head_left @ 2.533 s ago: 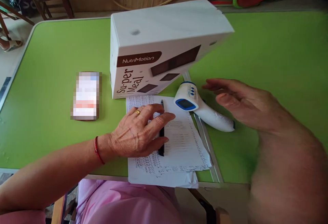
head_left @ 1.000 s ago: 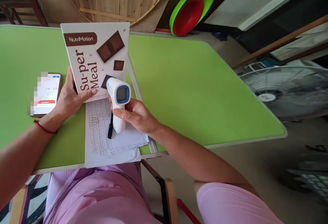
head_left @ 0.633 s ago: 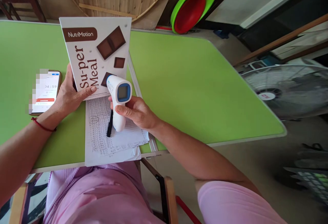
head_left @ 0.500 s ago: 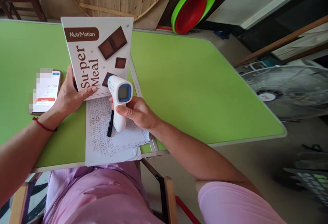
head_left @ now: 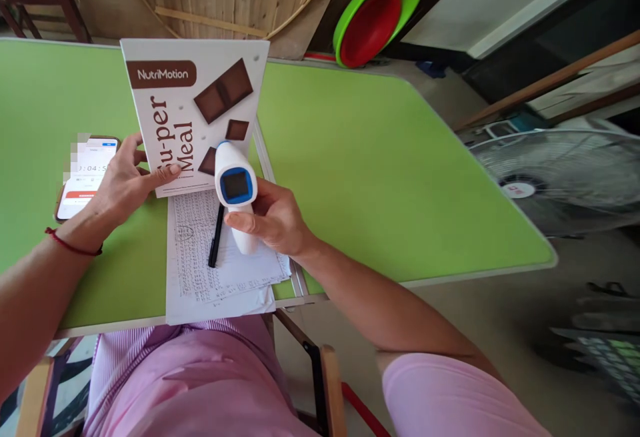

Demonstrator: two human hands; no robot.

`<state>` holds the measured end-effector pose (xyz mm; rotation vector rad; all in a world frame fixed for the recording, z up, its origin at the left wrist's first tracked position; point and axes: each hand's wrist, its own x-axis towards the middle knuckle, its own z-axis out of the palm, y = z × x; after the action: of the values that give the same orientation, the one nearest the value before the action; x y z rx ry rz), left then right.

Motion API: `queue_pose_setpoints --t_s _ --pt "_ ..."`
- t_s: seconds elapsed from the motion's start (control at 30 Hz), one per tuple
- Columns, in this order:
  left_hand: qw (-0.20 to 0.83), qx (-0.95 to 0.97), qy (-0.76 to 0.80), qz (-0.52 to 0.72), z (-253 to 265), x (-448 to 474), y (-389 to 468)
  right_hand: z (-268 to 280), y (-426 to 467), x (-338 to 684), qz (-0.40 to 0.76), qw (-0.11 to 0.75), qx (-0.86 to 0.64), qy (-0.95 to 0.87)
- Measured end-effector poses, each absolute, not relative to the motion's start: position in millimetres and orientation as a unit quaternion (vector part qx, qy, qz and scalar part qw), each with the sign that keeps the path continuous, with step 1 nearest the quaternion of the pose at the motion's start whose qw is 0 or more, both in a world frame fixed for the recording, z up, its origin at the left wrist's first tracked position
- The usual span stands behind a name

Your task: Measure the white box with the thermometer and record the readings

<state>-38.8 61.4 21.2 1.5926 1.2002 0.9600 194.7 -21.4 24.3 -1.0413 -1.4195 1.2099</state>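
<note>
- The right hand (head_left: 277, 220) grasps a white, gun-shaped plastic thermometer (head_left: 237, 198) by its handle, thumb across the near side; its blue-framed dark screen faces the person.
- The thermometer is over the papers, in front of the box's lower right part; whether it touches the box cannot be told.
- The left hand (head_left: 125, 180), fingers bent, is at the lower left edge of a white rectangular cardboard box (head_left: 193, 117) printed with brown chocolate pieces, thumb over its front; whether it grips or only rests there is unclear.
- White paper sheets (head_left: 193, 253) covered in dark writing lie on the bright green, pale-edged bench (head_left: 380, 170), reaching its near edge.
- A slim black pen (head_left: 216, 237) lies on the sheets, just left of the thermometer handle.
- A brown-cased phone (head_left: 83, 180), screen lit and partly blurred out, lies left of the box, partly covered by the left hand.
</note>
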Motion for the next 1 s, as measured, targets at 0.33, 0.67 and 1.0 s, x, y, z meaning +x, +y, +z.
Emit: queue_pose_setpoints --t_s 0.33,0.67,1.0 --pt "0.408 0.661 0.447 0.443 10 -38 74 34 -10 209 0.38 0.55 -0.489 -0.56" --pt "0.363 0.718 0.418 0.423 6 -35 84 48 -7 270 0.131 0.281 -0.656 -0.688" --pt "0.081 0.787 0.432 0.433 29 -38 46 32 5 272 0.05 0.094 -0.715 -0.691"
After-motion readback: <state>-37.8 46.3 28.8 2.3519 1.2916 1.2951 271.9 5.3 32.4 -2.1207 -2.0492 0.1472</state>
